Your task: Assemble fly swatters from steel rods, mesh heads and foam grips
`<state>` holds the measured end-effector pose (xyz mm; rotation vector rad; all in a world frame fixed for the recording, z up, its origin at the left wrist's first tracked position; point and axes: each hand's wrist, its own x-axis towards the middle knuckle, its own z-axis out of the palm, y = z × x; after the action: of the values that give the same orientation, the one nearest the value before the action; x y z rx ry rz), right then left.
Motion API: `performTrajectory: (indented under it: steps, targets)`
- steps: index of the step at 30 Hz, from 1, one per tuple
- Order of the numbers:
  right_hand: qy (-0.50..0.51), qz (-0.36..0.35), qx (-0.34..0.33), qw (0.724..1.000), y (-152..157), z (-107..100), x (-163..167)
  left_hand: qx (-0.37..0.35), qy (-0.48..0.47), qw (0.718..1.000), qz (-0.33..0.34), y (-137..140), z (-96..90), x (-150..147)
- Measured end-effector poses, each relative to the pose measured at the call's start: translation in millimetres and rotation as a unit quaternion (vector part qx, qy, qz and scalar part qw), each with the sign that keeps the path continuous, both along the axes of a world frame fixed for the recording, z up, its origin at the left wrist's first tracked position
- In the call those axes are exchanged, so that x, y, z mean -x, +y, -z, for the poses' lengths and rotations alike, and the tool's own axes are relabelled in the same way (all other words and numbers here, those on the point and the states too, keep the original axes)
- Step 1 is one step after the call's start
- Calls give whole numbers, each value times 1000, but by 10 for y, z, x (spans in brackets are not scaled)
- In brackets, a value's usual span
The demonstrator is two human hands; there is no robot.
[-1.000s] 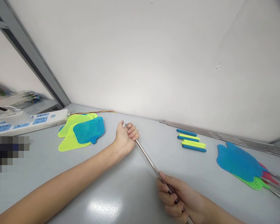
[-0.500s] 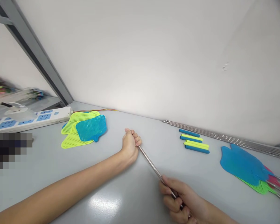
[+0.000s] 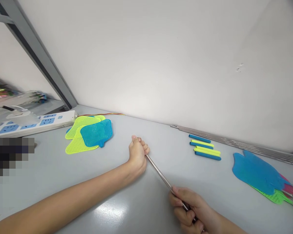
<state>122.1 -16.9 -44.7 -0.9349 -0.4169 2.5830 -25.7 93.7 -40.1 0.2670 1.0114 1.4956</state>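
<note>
A slim metal rod (image 3: 160,173) slants between my two hands above the grey table. Its far end disappears inside the fist of my left hand (image 3: 138,154), so whatever is at that end is hidden. Lower down, my right hand (image 3: 189,209) wraps its fingers round the same rod. To the left of my left hand lies a blue perforated fly swatter head (image 3: 97,132), on top of yellow-green swatter heads (image 3: 75,147). Right of my hands, several short blue and yellow tubes (image 3: 207,150) lie side by side.
Several thin metal rods (image 3: 224,139) lie along the wall's foot. At the right is a pile of fly swatters with blue heads (image 3: 256,172), a green one (image 3: 274,197) and a red one. A white power strip (image 3: 61,119) with a plugged-in adapter sits at the left, near a metal frame post (image 3: 42,53).
Both hands keep their hold on the rod and their pose barely differs. The whole view has shifted slightly.
</note>
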Motion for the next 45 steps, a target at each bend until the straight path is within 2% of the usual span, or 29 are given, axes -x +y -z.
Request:
performTrajectory:
  steps: [24,45]
  targets:
    - [39,-2,-16,999,-3,85,-18,-10,11,1000,-14,-126,-85,-34]
    - [43,-12,-24,999,-5,69,-21,-19,25,1000,-1,-281,-52,-90]
